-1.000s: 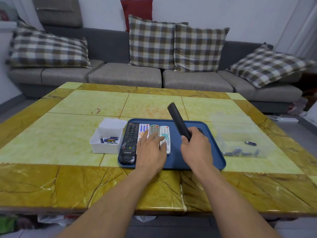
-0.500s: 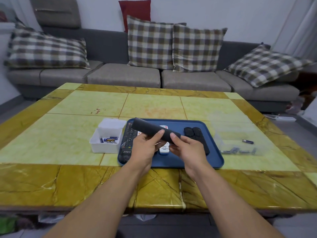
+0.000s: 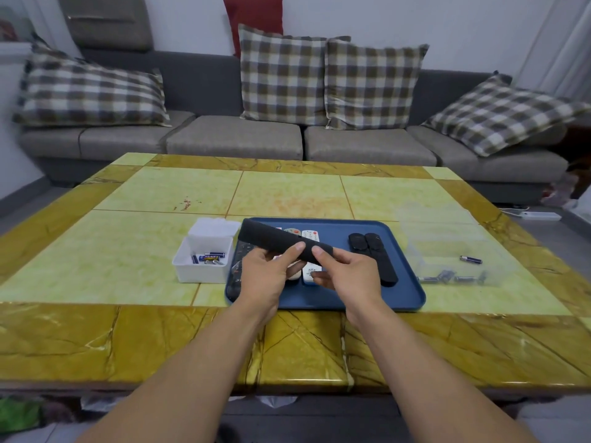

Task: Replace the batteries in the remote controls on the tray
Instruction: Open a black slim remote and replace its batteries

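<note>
Black remote (image 3: 281, 243) held aloft above the blue tray (image 3: 406, 282), lying crosswise, back side up, left end out over the tray's far-left corner. Left hand (image 3: 267, 276) wrapped under the middle with thumb pressed on the top face; right hand (image 3: 351, 276) pinching the right end, thumb on top, fingers (image 3: 319, 278) curled below. Both hands clenched on the same remote, nothing released. Likely step: sliding off the battery cover, not yet open as far as can be told. Main risk: thumbs skidding on the smooth dark casing without catching the cover, or pushing against the latch direction and jamming it. Too much force, and a cover popping free suddenly, flying onto the desk (image 3: 96, 266) or off its near edge to the floor. Old cells possibly dropping out once open, landing among the other remotes (image 3: 308, 235) beneath or rolling off. Also a mix-up risk: white box (image 3: 198, 266) of batteries just left of the tray, clear container (image 3: 457, 270) with more cells on the right, and one loose battery (image 3: 470, 259) lying beside them, so spent and fresh cells easily confused. Two black remotes (image 3: 372, 257) lying at the tray's right, close to the right wrist, open to being knocked.
</note>
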`<state>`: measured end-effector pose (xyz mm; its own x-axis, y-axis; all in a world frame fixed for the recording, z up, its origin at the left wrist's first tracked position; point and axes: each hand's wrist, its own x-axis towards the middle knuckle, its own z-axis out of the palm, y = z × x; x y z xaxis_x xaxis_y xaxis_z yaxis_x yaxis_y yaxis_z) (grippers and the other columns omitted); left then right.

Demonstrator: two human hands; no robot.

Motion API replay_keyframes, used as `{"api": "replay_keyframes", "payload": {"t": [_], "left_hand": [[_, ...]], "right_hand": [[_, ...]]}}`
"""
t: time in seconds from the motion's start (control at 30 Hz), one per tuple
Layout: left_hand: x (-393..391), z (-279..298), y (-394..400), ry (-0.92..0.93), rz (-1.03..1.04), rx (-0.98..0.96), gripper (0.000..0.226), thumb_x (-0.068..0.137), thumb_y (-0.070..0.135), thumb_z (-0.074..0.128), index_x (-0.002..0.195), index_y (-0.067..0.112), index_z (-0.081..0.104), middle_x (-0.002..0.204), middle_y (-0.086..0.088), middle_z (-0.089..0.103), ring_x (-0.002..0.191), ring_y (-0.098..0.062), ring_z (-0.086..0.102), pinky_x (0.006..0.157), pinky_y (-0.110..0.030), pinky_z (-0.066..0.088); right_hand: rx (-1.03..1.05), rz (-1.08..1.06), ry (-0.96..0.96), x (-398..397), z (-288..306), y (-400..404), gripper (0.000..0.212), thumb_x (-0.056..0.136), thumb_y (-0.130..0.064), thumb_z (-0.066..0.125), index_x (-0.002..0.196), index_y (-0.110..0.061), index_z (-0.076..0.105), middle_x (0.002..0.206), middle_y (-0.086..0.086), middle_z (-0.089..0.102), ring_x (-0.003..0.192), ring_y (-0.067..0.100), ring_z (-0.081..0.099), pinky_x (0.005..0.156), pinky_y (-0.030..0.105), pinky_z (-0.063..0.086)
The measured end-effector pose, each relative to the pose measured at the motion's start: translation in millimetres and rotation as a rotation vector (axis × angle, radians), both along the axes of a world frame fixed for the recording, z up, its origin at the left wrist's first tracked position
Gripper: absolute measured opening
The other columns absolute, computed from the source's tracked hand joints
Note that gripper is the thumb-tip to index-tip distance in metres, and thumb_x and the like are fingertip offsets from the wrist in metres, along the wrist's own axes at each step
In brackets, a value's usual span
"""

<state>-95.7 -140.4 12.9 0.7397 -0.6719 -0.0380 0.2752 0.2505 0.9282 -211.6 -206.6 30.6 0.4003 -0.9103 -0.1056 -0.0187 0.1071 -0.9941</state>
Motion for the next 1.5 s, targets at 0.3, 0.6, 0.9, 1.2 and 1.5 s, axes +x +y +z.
{"api": "replay_keyframes", "payload": {"t": [0.3, 0.6, 0.9, 1.2, 1.5], "left_hand": [[12, -1, -7, 0.089, 0.216, -0.024, 0.016, 0.099, 0.020, 0.062, 0.110, 0.008, 0.065, 0.110, -0.013, 0.073, 0.102, -0.024, 0.072, 0.080, -0.035, 0.062], [16, 4, -1, 0.247, -0.005, 0.041, 0.021, 0.103, 0.036, 0.054, 0.111, 0.019, 0.061, 0.093, -0.008, 0.073, 0.085, -0.027, 0.072, 0.068, -0.044, 0.061], [4, 14, 0, 0.362, -0.181, 0.025, 0.051, 0.102, 0.045, 0.051, 0.114, -0.004, 0.061, 0.089, -0.015, 0.062, 0.075, -0.024, 0.064, 0.073, -0.042, 0.062], [2, 11, 1, 0.422, -0.360, 0.006, 0.063, 0.102, 0.050, 0.046, 0.126, -0.006, 0.061, 0.107, -0.016, 0.068, 0.095, -0.028, 0.069, 0.094, -0.040, 0.057], [4, 13, 5, 0.435, -0.397, -0.007, 0.057, 0.105, 0.047, 0.039, 0.127, 0.000, 0.062, 0.097, -0.010, 0.069, 0.078, -0.017, 0.070, 0.061, -0.024, 0.056]], "right_hand": [[-0.103, -0.098, -0.008, -12, 6, -12, 0.009, 0.082, -0.027, 0.081, 0.087, -0.025, 0.074, 0.073, -0.002, 0.076, 0.066, 0.015, 0.073, 0.066, 0.026, 0.061], [-0.364, -0.020, 0.940, -62, -13, -55, 0.029, 0.073, -0.055, 0.081, 0.082, -0.033, 0.065, 0.089, -0.013, 0.066, 0.085, 0.014, 0.062, 0.076, 0.037, 0.055], [-0.541, -0.108, 1.004, -60, -1, -46, 0.017, 0.080, -0.053, 0.075, 0.087, -0.038, 0.068, 0.091, -0.015, 0.071, 0.081, 0.012, 0.065, 0.068, 0.031, 0.054], [-0.946, 0.239, 0.453, -15, 7, 6, 0.021, 0.087, -0.035, 0.074, 0.107, -0.037, 0.076, 0.091, -0.023, 0.060, 0.076, 0.004, 0.060, 0.074, 0.035, 0.053], [-1.065, 0.280, 0.509, -8, 6, 6, 0.020, 0.092, -0.034, 0.069, 0.110, -0.039, 0.074, 0.094, -0.019, 0.058, 0.073, 0.001, 0.049, 0.065, 0.032, 0.049]]}}
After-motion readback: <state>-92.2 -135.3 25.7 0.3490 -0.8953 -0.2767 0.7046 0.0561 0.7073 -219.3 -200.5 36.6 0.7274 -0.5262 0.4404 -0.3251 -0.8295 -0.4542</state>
